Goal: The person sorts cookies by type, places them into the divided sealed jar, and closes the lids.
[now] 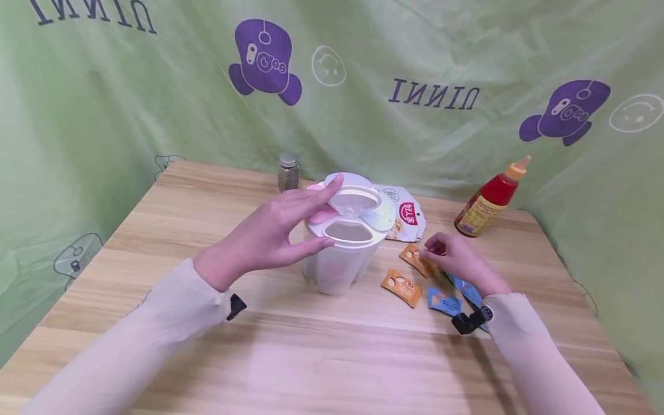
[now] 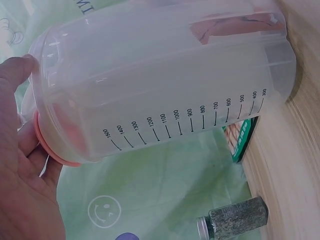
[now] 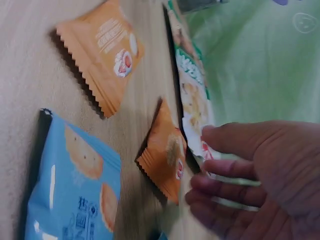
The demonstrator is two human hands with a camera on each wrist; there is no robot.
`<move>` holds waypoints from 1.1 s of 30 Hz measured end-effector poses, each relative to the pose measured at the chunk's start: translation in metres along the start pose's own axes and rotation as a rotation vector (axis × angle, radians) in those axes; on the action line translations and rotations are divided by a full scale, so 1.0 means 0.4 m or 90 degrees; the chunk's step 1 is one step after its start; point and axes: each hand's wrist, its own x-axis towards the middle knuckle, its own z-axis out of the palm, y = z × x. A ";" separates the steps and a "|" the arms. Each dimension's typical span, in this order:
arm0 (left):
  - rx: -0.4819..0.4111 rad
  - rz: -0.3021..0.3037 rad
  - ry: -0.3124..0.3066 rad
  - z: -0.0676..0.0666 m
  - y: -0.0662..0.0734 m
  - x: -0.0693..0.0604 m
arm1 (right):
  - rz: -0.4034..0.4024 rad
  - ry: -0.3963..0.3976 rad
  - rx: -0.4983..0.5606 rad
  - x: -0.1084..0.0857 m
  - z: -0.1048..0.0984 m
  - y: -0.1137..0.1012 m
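Observation:
A clear plastic storage container (image 1: 339, 268) with a white lid stands mid-table, one lid flap (image 1: 353, 199) raised over an opening. My left hand (image 1: 275, 230) holds the lid, thumb at its near edge and index finger by the raised flap. The left wrist view shows measuring marks on the container's wall and a reddish packet (image 2: 240, 27) inside. My right hand (image 1: 461, 259) hovers by an orange snack packet (image 1: 415, 258), thumb apart from the loosely bent fingers, holding nothing. Another orange packet (image 1: 402, 287) and a small blue packet (image 1: 444, 301) lie nearby.
Another blue packet (image 1: 464, 288) lies partly under the right wrist. Behind the container are a white snack bag (image 1: 407, 216) and a spice jar (image 1: 288, 173). A red sauce bottle (image 1: 485, 202) stands at the back right. Green printed cloth (image 1: 363, 132) surrounds the table.

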 end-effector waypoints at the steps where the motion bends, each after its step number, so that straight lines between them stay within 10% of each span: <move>1: 0.001 0.001 0.000 0.000 0.000 0.000 | 0.007 -0.011 -0.006 0.005 0.003 -0.001; 20: -0.006 0.009 0.008 0.004 -0.003 -0.002 | -0.010 -0.080 0.021 0.020 0.014 0.008; 33: -0.016 -0.002 0.010 0.004 0.000 0.000 | -0.118 -0.022 0.022 -0.001 -0.023 -0.006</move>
